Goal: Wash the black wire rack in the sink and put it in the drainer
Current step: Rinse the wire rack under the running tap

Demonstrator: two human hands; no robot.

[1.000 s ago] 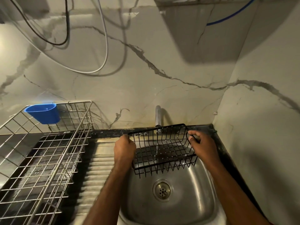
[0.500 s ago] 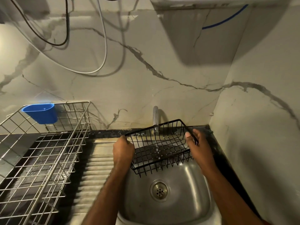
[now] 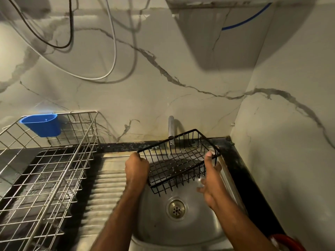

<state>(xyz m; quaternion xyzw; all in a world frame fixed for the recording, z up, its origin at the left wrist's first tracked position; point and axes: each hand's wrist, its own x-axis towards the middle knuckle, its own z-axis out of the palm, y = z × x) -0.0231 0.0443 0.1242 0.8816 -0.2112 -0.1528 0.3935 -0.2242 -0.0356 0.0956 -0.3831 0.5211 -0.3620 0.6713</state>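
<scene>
Head view: rack [image 3: 178, 160] held tilted over the sink [image 3: 190, 223], lower centre.
My left hand [image 3: 136, 168] clenches its left end; my right hand [image 3: 211, 180] hooks a thumb on the right rim, fingers loose. Long axis runs left-right, right end higher.

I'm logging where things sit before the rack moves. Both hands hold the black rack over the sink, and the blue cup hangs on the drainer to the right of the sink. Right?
Not quite. The head view shows the blue cup on the drainer to the left of the sink, not the right. The rest holds: the left hand and right hand hold the black rack over the sink.
</scene>
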